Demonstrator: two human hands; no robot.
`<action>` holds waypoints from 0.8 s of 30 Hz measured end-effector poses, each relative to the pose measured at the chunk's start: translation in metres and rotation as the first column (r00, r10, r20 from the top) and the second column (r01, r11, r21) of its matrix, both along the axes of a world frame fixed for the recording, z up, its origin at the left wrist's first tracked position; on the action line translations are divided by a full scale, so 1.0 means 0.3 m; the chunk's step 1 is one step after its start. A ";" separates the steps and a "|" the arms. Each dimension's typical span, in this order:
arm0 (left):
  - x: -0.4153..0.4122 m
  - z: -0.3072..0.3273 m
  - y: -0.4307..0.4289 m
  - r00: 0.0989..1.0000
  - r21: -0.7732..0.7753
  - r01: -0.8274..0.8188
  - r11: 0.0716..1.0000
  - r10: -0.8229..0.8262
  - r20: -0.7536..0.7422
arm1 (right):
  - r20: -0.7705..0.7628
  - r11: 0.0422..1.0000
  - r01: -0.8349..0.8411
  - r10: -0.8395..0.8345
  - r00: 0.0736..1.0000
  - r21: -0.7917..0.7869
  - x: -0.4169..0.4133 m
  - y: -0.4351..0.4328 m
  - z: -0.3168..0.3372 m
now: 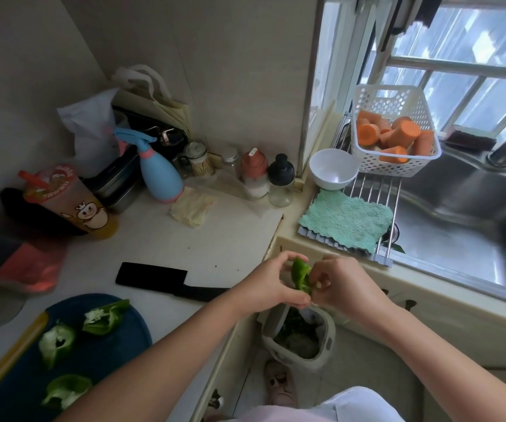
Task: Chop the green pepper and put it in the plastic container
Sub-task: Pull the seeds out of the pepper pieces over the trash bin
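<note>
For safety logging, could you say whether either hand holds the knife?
No, the knife lies on the counter while the left hand and right hand hold a pepper piece.

Single head-worn wide-angle view, looking steeply down, close above counter (230,236) corner, sink (458,205) at right

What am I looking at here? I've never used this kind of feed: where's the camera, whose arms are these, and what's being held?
No machine here: a person works bare-handed, and the one camera sits on their head, looking forward and down. The left hand and right hand both hold a green pepper piece above an open waste bin on the floor. On the counter lie a black cleaver and a blue cutting board carrying three more pepper pieces. A white basket of carrot chunks sits by the sink.
</note>
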State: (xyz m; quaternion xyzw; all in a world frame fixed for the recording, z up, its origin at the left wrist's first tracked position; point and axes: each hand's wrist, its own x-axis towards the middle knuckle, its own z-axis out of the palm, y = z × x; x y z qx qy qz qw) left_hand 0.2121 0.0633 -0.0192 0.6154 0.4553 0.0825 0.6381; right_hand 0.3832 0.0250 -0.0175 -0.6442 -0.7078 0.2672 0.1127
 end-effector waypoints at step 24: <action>0.089 -0.099 -0.013 0.995 0.083 0.083 0.993 -0.077 -0.070 | -0.062 0.992 0.110 -0.114 0.992 -0.061 0.072 -0.055 -0.023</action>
